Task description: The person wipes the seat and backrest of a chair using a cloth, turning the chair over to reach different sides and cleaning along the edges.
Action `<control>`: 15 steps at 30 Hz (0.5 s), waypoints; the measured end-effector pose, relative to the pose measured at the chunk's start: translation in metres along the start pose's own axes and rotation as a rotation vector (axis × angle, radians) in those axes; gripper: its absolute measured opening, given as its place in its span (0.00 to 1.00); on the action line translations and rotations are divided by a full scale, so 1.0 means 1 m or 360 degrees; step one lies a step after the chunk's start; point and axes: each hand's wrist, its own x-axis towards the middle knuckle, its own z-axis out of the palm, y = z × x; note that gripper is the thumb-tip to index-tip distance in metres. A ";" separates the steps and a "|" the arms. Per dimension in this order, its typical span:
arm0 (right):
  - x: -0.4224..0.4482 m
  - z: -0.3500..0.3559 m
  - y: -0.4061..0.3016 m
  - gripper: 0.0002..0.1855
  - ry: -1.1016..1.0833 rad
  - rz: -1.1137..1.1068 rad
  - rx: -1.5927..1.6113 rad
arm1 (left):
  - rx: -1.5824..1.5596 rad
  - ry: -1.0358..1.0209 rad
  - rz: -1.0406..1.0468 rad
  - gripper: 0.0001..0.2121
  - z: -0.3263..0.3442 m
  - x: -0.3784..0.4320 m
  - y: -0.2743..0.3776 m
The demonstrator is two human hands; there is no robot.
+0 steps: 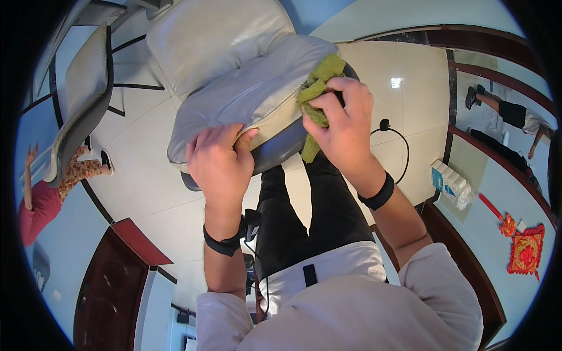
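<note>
A chair with a light leather seat cushion [246, 94] and a padded backrest [215, 39] is right in front of me. My left hand [219, 162] grips the near edge of the cushion, its thumb by the piped seam. In my right hand [344, 116] is a bunched green cloth [327, 72], pressed against the cushion's right front corner, with one end hanging below. Under the cushion, the dark grey base of the seat [281, 149] shows between my hands. Both wrists wear black bands.
Another light-and-grey chair [88, 83] stands at the left, with a person in a red top [41, 210] beyond it. A black cable [407, 153] curves over the tiled floor at right, near a wrapped pack of paper rolls [450, 182]. Another person [513, 114] shows through the right doorway.
</note>
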 end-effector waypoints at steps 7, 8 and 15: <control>0.002 -0.005 0.004 0.18 0.0191 0.0332 0.0045 | 0.0048 -0.0021 -0.0086 0.08 -0.004 -0.001 0.008; -0.002 -0.005 -0.009 0.19 0.0093 0.0274 0.0094 | 0.0059 -0.0008 -0.0083 0.07 -0.005 -0.002 0.006; -0.029 -0.006 -0.022 0.11 -0.0210 -0.0365 0.0337 | 0.0081 0.0019 -0.0022 0.06 0.002 -0.012 0.019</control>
